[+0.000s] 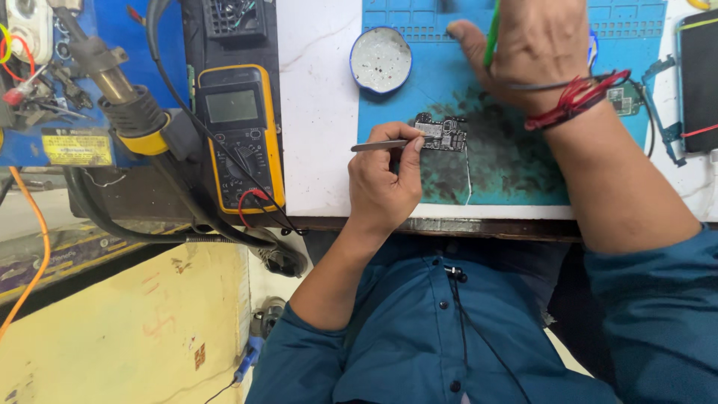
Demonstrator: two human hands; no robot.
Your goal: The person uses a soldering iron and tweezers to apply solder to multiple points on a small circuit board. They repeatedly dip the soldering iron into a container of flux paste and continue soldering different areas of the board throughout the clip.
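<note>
Head view looks straight down on a small dark circuit board (443, 133), irregular in outline, with metal shield cans and tiny parts packed across its face. It lies flat on a turquoise work mat (419, 82), in the middle of a dark, sooty stain that spreads over the mat's near half. A thin white wire (469, 176) trails from the board's right edge toward the mat's front edge.

The left hand (383, 179) sits just near and left of the board, thumb and fingers pressed together around a pair of metal tweezers (389, 144). The tweezers lie nearly level, and their tips reach the board's left edge; whether they actually grip a part there is too fine to tell.

The right hand (535, 49) hovers over the far side of the mat, beyond and to the right of the board and clear of it, its fingers closed on a slim green tool (491, 34) that stands up out of the frame. Red threads (580, 97) circle that wrist.

A round blue-rimmed tin (381, 59) rests at the mat's far left corner. To the left, on the white bench top (318, 112), lies a yellow multimeter (241, 138), and beside it a hot-air nozzle with a yellow collar (127, 97). A dark phone body (699, 78) lies at the right edge.
</note>
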